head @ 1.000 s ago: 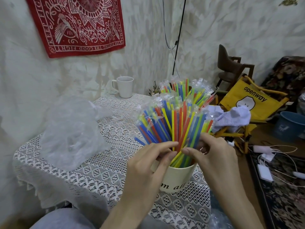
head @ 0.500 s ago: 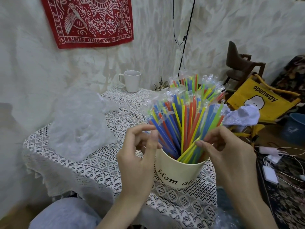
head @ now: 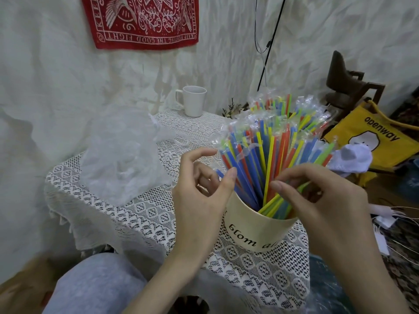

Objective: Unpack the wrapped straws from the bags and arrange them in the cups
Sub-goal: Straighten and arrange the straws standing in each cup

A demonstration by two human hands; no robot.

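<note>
Cream ceramic, the cup [head: 256, 227] stands on the lace-covered counter [head: 145, 214], crammed with clear-wrapped straws [head: 272, 141] in blue, red, yellow and green. Compared with half a second ago, my left hand [head: 199, 200] has lifted slightly off the bundle, its fingers [head: 227, 180] now apart and loosely curved beside the blue ones. My right hand [head: 322, 200] pinches a few yellow and green stems near the rim. Crinkled transparent bag [head: 122, 159] lies left; a white mug [head: 192, 100] sits behind.
</note>
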